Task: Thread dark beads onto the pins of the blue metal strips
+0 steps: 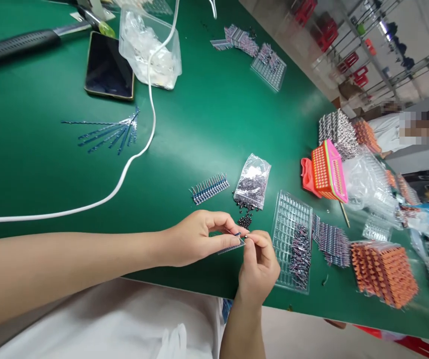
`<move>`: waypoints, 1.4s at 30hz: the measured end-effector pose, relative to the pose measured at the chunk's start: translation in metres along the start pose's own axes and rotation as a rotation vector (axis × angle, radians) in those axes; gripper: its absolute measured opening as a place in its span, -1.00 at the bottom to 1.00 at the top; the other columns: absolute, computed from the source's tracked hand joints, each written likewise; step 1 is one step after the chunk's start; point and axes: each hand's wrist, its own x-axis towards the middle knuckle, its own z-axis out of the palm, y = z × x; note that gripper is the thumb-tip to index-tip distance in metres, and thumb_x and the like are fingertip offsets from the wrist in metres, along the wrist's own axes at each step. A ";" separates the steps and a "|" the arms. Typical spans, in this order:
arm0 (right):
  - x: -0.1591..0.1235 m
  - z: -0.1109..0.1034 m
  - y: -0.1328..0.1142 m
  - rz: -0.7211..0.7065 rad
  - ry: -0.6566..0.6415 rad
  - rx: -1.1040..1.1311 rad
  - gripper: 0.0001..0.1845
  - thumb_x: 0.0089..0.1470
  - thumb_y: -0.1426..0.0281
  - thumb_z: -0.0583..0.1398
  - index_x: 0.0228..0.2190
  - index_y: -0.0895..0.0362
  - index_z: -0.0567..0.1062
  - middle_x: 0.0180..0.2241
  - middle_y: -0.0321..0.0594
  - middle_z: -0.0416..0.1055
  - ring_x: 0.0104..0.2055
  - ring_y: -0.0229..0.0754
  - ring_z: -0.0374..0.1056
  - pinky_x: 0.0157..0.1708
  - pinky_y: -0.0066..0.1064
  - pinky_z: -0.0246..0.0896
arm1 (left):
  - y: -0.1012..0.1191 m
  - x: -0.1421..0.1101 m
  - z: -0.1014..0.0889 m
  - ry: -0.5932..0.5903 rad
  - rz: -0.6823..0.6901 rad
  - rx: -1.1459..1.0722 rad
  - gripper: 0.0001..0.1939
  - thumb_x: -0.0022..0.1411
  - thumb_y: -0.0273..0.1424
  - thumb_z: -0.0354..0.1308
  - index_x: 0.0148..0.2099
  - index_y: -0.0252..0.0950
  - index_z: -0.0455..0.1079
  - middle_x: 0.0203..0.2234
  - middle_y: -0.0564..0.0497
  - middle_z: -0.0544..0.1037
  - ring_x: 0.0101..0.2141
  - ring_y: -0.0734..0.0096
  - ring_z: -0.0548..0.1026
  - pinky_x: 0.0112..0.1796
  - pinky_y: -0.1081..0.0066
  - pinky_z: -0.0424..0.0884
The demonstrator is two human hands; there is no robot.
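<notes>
My left hand (201, 237) is closed, thumb and fingers pinching a narrow strip of small circuit boards (230, 248) near the table's front edge. My right hand (260, 264) meets it at the strip's right end, thumb and forefinger pinched together on a tiny dark part (246, 237), too small to name. Just beyond my fingers lies a heap of small black bead-like parts (244, 219), spilled from a clear plastic bag (252, 182). A blue strip of boards with wire leads (210, 189) rests to the left of the bag.
Right of my hands sits a clear compartment tray (284, 224) partly filled with wired parts, beside stacked strips (334, 244) and orange pieces (384, 274). A white cable (124, 174) crosses the green table (207, 119). A phone (109, 65) and an orange basket (328, 169) lie farther off.
</notes>
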 end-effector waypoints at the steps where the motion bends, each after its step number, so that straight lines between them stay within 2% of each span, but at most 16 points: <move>1: -0.001 0.001 0.001 -0.028 0.022 -0.029 -0.90 0.20 0.39 0.21 -0.37 0.12 0.48 -0.37 -0.26 0.35 -0.30 -0.23 0.35 -0.33 -0.38 0.31 | 0.000 -0.001 0.001 -0.001 -0.010 -0.022 -0.84 0.27 -0.27 0.25 -0.23 -0.27 0.46 -0.06 -0.06 0.65 0.01 0.25 0.56 -0.03 0.29 0.50; 4: -0.003 0.002 0.001 -0.128 0.073 -0.115 -0.95 0.19 0.45 0.22 -0.33 0.09 0.51 -0.35 -0.24 0.38 -0.29 -0.21 0.37 -0.33 -0.36 0.32 | 0.000 -0.001 0.003 0.001 -0.047 -0.091 -0.84 0.26 -0.28 0.27 -0.26 -0.25 0.44 -0.06 -0.07 0.65 0.07 0.23 0.54 0.00 0.29 0.50; 9: -0.006 0.000 0.001 -0.247 0.095 -0.241 -0.86 0.18 0.50 0.23 -0.24 0.05 0.53 -0.33 -0.24 0.40 -0.31 -0.22 0.38 -0.35 -0.34 0.35 | 0.001 0.000 0.006 0.007 -0.073 -0.135 -0.86 0.24 -0.31 0.28 -0.26 -0.26 0.44 -0.05 -0.07 0.65 0.08 0.23 0.54 0.06 0.26 0.49; 15: -0.007 -0.002 0.004 -0.331 0.124 -0.362 -0.78 0.15 0.53 0.27 -0.17 0.03 0.54 -0.32 -0.24 0.43 -0.32 -0.24 0.39 -0.41 -0.39 0.32 | 0.001 -0.001 0.005 0.007 -0.055 -0.086 -0.89 0.26 -0.34 0.26 -0.24 -0.26 0.44 -0.02 -0.06 0.64 0.05 0.28 0.56 0.10 0.27 0.46; 19: -0.007 -0.002 0.005 -0.377 0.126 -0.420 -0.75 0.15 0.54 0.27 -0.14 0.02 0.53 -0.33 -0.25 0.45 -0.31 -0.23 0.41 -0.35 -0.36 0.37 | 0.002 0.000 0.004 0.010 -0.043 -0.045 -0.90 0.28 -0.34 0.25 -0.24 -0.26 0.44 -0.03 -0.05 0.64 0.03 0.30 0.57 0.11 0.29 0.45; 29: -0.008 -0.001 0.005 -0.391 0.158 -0.468 -0.75 0.14 0.52 0.28 -0.14 0.02 0.53 -0.33 -0.23 0.46 -0.32 -0.21 0.43 -0.34 -0.34 0.40 | 0.002 -0.001 0.003 0.001 -0.034 0.000 -0.89 0.28 -0.32 0.23 -0.25 -0.25 0.44 -0.04 -0.06 0.64 0.06 0.25 0.55 0.12 0.24 0.43; 42: -0.008 -0.001 0.006 -0.401 0.121 -0.511 -0.75 0.15 0.53 0.28 -0.13 0.03 0.54 -0.31 -0.23 0.49 -0.30 -0.23 0.45 -0.30 -0.36 0.40 | -0.002 0.000 0.002 0.001 -0.046 -0.019 -0.87 0.29 -0.29 0.24 -0.21 -0.24 0.47 -0.03 -0.05 0.63 0.09 0.25 0.53 0.14 0.24 0.41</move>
